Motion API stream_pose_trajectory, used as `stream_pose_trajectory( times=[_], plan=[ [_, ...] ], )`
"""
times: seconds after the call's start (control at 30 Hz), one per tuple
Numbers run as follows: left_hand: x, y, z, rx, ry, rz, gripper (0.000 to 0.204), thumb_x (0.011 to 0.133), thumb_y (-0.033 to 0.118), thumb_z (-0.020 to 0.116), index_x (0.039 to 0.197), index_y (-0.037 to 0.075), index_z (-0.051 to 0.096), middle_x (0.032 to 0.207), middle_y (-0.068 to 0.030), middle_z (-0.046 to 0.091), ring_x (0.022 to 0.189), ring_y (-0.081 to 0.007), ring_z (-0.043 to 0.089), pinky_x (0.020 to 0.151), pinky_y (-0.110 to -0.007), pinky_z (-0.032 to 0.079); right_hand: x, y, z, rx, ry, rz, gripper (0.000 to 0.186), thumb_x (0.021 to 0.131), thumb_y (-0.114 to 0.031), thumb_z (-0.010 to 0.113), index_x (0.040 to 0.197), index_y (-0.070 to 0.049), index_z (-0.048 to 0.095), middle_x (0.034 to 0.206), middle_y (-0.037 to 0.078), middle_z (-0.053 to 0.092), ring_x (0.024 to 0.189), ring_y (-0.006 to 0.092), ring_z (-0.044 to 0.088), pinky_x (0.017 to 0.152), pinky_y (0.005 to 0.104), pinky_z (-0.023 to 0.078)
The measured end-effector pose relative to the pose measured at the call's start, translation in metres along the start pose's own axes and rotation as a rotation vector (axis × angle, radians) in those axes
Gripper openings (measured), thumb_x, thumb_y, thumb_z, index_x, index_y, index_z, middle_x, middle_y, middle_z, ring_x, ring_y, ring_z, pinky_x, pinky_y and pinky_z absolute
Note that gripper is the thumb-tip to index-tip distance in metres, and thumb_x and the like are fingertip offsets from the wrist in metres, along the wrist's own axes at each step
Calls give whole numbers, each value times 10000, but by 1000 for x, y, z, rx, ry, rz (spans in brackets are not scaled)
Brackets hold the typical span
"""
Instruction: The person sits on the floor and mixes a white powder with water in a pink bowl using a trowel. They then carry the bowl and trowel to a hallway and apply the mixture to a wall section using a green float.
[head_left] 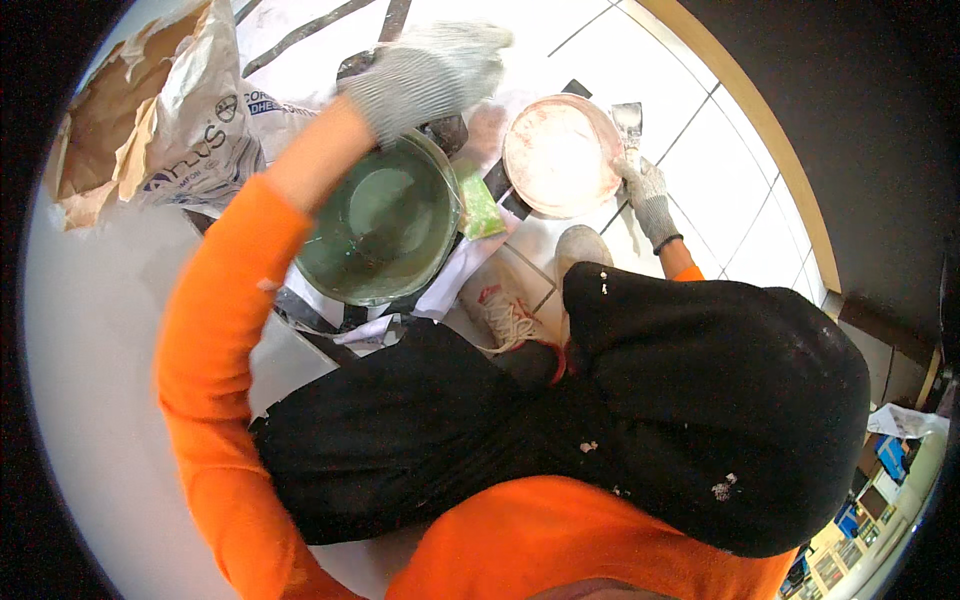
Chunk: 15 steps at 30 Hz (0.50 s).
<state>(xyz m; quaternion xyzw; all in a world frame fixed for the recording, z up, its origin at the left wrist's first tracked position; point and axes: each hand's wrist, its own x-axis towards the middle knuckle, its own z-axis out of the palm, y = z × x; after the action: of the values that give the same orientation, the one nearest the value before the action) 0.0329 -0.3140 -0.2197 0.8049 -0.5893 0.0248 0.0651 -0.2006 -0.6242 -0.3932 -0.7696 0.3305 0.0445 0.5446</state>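
Observation:
My left hand (435, 72), in a grey glove, is blurred above the top of the green bucket (370, 215), near dark objects partly hidden behind it; its fingers are too smeared to read. The bucket holds murky liquid. A green sponge-like block (482, 210) lies beside it. My right hand (648, 195), also gloved, grips a putty knife (627, 122) by its handle, blade upward, at the right side of a round pale container (560, 150) with whitish material inside.
A torn paper sack (180, 140) stands at upper left. Dark-striped white sheeting (445, 300) lies on tiles (700, 160). My shoes (500, 310) are below the containers. A wooden edge (775, 120) borders a dark surface at right; cluttered shelves (850, 520) show at lower right.

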Motion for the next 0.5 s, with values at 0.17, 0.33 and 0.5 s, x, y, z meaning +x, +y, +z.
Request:
stream_pose_trajectory(
  times=[0.17, 0.33, 0.5],
  plan=[
    [58, 19, 105, -77, 296, -35, 336, 967, 338, 581, 1127, 71, 706, 1273, -147, 669, 1155, -299, 659, 1012, -431, 504, 7, 14, 8, 160, 8, -23, 254, 968, -289, 693, 1025, -43, 721, 776, -31, 631, 684, 79, 520, 642, 260, 444],
    [54, 46, 157, -258, 250, -263, 471, 1012, 402, 565, 1381, 111, 595, 1292, -176, 653, 1238, -323, 606, 1057, -465, 452, 1, 14, 2, 83, 30, -125, 245, 956, -286, 701, 966, -42, 697, 756, 8, 625, 646, 96, 553, 615, 285, 472],
    [40, 58, 174, -796, 137, -462, 466, 1024, 385, 583, 1332, 36, 616, 1221, -189, 682, 1200, -306, 627, 1014, -390, 486, 0, 19, -5, -67, 58, -163, 297, 954, -308, 684, 974, -12, 707, 803, 19, 654, 708, 114, 576, 681, 309, 490]
  ],
)
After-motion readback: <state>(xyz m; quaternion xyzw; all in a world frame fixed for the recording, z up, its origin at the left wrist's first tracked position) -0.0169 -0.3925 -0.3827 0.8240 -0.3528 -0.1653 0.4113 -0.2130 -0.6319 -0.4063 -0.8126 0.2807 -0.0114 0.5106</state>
